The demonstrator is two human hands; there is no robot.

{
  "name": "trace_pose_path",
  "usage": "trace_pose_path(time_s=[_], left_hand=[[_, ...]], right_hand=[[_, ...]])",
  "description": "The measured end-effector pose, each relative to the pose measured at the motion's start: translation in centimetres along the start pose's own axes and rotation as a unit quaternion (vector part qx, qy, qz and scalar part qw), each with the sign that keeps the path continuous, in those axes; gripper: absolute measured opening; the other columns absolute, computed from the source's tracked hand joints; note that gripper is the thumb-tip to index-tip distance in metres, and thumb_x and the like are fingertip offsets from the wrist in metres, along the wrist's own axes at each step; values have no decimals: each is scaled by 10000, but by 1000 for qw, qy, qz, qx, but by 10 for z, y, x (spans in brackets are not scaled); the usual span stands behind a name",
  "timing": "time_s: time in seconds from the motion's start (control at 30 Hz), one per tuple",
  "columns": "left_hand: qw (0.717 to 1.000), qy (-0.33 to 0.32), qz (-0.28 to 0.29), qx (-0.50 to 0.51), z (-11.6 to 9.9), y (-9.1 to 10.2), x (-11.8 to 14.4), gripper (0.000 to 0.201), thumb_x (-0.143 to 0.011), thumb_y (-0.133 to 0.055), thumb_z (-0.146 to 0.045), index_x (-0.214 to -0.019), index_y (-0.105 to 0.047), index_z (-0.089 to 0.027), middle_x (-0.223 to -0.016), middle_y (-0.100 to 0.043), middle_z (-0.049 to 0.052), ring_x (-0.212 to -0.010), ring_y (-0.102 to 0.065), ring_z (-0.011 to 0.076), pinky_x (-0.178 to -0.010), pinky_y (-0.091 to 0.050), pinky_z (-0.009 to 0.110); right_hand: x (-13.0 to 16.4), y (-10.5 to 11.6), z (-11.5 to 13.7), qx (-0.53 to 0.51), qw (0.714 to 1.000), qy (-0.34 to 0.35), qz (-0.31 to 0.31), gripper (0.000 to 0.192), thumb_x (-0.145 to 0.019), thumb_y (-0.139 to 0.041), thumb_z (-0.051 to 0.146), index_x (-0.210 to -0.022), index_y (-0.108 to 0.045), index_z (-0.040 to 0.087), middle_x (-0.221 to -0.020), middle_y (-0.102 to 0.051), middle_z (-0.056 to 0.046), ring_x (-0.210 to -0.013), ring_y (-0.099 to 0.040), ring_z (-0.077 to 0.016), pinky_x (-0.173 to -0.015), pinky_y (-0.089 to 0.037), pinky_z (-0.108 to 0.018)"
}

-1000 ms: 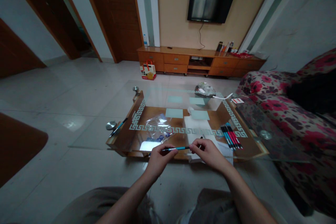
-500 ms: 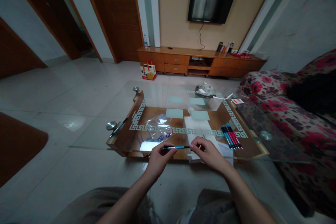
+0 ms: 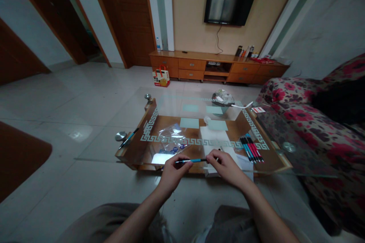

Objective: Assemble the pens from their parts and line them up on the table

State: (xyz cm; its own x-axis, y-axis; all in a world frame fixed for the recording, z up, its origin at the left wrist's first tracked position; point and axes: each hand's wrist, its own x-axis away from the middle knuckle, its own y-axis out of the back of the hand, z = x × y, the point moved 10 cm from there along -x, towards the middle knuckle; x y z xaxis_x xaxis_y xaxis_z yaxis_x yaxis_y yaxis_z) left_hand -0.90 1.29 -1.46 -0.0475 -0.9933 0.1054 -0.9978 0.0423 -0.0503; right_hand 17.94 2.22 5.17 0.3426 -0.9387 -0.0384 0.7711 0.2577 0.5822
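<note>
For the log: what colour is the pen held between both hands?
Blue pen, with a dark tip; shows best in the head view.

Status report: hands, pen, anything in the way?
Left hand and right hand pinch blue pen level above glass table. Pens lie apart, right.

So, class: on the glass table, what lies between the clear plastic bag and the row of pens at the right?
In the head view, a white paper stack lies between the plastic bag and the row of pens on the glass table.
</note>
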Motion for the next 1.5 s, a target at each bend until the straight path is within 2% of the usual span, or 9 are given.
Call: trace_pose_path(time_s=[0.13, 0.23, 0.4, 0.67, 1.03, 1.2, 1.3, 1.4, 1.5], left_hand=[[1000, 12, -6, 15, 1, 1, 1, 323, -702, -797, -369, -903, -685, -142, -764, -686, 35, -684, -629, 147, -617, -507, 235], [999, 18, 1, 28, 2, -1, 1, 344, -683, -808, -368, -908, -682, -138, -774, -692, 45, -688, -637, 156, -621, -517, 246], [999, 24, -10, 34, 2, 1, 2, 335, -697, -802, -376, -905, -673, -147, -756, -686, 34, -676, -635, 147, -622, -513, 235], [999, 18, 7, 35, -5, -2, 3, 311, -762, -744, -409, -905, -679, -141, -759, -707, 50, -642, -629, 135, -633, -509, 240], [999, 25, 11, 22, 0, -4, 1, 327, -723, -782, -397, -902, -700, -136, -772, -720, 68, -688, -664, 174, -667, -525, 274], [999, 20, 10, 28, 0, -3, 2, 325, -731, -774, -394, -911, -686, -139, -769, -704, 56, -682, -659, 166, -670, -529, 276], [999, 14, 2, 38, 1, -1, 1, 323, -739, -763, -407, -909, -679, -145, -737, -688, 39, -672, -655, 161, -660, -525, 266], [999, 9, -19, 39, 2, 5, 0, 323, -741, -757, -414, -906, -670, -151, -729, -684, 28, -649, -647, 148, -624, -506, 241], [998, 7, -39, 40, 6, 10, -2, 322, -744, -754, -404, -921, -658, -152, -735, -681, 21, -634, -638, 136, -615, -498, 232]], right_hand=[[0, 1, 1, -12, 1000, -5, -1, 206, -911, -588, 387, -901, -646, 190, -810, -652, -6, -712, -560, -137, -609, -391, -236], [1, 2, 1, -10, 1000, -7, -2, 215, -924, -562, 371, -856, -653, 187, -781, -648, -8, -703, -559, -136, -598, -388, -237], [1, 2, 0, -24, 1000, -6, -11, 200, -867, -643, 375, -959, -661, 199, -864, -679, -18, -726, -578, -144, -648, -426, -251], [0, 2, -7, -20, 1000, -11, -21, 216, -901, -592, 398, -928, -670, 198, -843, -683, -20, -720, -584, -151, -641, -424, -251], [1, 0, 2, 29, 1000, 4, 10, 381, -984, -439, 404, -738, -635, 189, -695, -644, -1, -684, -580, -154, -652, -391, -251], [1, -3, 1, 13, 1000, -6, 15, 399, -981, -437, 442, -735, -624, 190, -685, -629, 3, -677, -572, -149, -631, -388, -249], [0, 13, -7, -17, 999, -17, -43, 341, -963, -458, 467, -886, -645, 193, -786, -657, -16, -735, -583, -161, -647, -415, -254], [3, 48, -29, -29, 983, -44, -176, 313, -950, -457, 445, -1037, -610, 186, -888, -663, -47, -763, -587, -175, -690, -447, -277], [10, 72, -52, 35, 962, -76, -261, 252, -905, -488, 352, -1056, -585, 175, -962, -647, -79, -724, -572, -180, -684, -453, -306]])
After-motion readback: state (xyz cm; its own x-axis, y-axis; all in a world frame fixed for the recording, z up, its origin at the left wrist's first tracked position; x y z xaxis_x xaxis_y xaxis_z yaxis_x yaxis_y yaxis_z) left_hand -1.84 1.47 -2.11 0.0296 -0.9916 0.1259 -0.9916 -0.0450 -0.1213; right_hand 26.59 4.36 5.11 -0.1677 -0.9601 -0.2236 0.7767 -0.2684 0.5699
